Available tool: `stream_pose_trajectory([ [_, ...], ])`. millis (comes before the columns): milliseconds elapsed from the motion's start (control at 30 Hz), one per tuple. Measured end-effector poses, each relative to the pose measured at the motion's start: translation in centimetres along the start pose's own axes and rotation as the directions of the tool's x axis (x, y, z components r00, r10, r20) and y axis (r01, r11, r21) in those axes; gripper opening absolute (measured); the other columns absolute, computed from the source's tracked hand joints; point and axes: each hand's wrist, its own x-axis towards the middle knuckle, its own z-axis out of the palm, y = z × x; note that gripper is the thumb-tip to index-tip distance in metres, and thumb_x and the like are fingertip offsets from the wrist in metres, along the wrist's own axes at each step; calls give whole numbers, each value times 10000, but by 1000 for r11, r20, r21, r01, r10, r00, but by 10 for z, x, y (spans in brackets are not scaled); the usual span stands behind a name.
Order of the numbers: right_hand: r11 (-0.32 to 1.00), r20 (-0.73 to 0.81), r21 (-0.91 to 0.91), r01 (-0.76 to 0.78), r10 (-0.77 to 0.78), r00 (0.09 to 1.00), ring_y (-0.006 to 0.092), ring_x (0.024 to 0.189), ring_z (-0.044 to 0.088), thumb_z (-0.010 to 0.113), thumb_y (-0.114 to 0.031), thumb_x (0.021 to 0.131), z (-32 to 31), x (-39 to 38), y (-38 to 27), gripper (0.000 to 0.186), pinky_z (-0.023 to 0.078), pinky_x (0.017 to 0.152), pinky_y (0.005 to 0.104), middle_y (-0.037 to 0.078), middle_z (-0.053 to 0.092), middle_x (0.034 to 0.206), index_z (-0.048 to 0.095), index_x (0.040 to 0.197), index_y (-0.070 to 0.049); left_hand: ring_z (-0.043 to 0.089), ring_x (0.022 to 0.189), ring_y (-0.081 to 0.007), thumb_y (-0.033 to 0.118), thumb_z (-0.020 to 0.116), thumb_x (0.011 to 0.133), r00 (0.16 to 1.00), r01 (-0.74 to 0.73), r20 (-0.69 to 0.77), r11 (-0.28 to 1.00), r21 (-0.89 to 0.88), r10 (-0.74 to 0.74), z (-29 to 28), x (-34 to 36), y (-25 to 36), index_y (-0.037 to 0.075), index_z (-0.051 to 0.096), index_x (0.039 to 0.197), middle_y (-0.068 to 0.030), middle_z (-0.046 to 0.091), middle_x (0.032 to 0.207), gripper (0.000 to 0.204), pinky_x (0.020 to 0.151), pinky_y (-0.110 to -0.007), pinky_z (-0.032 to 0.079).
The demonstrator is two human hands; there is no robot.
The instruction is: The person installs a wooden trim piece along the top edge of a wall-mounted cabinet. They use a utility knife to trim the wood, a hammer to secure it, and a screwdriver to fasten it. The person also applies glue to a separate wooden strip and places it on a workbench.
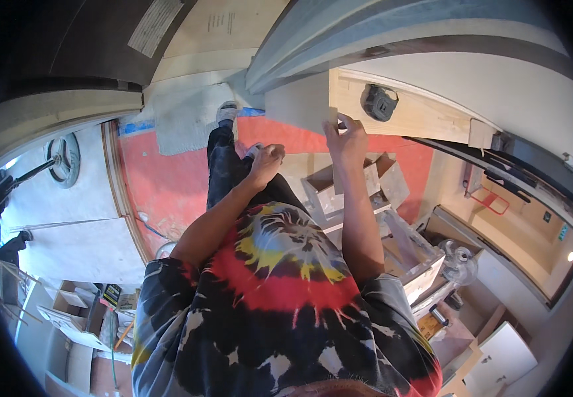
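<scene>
My right hand (347,137) reaches up, its thumb and fingers closed on the lower end of a light wooden panel edge (333,92). That edge borders a pale flat panel (297,104) standing out from the cabinet. Just right of the hand, a black tape measure (380,102) rests on a light wood surface (425,118). My left hand (268,163) hovers in front of my body with its fingers curled. Whether anything is inside those fingers is hidden.
Below my right forearm stand open drawer boxes (349,188) and a dusty workbench-like box (413,255). Red covering (157,192) lies on the floor. A steering wheel (66,161) is at the far left. A red-handled tool (488,200) lies at the right.
</scene>
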Motion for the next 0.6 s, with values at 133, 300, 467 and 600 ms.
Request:
stream_pose_trajectory([
  [133,999,17,-3,-47,47,999,310,748,686,763,-178,782,-6,-21,6,257,529,706,387,189,706,832,726,946,17,571,733,-118,194,573,942,996,62,-63,998,-10,-63,-7,-13,29,49,628,957,-22,571,849,156,660,-274,457],
  [300,995,19,54,-79,78,997,357,745,670,755,-182,775,-4,-26,5,253,527,692,420,221,684,831,711,906,30,541,678,-110,182,571,935,987,129,-88,991,-39,-132,-14,-23,37,51,594,860,-8,522,780,153,643,-271,445],
  [467,990,61,23,-142,140,988,370,721,658,762,-185,756,-10,-25,-2,254,521,676,436,218,671,809,708,882,29,520,680,-87,205,581,940,961,247,-94,958,-149,-262,-8,-35,55,73,582,842,2,508,766,164,644,-269,434],
  [600,992,35,21,-124,123,992,371,714,653,769,-188,756,-4,-27,4,261,517,670,442,208,665,790,697,859,41,618,782,-201,190,582,929,983,137,-136,988,78,-125,-8,-30,29,39,620,1001,-82,623,865,171,734,-339,491],
])
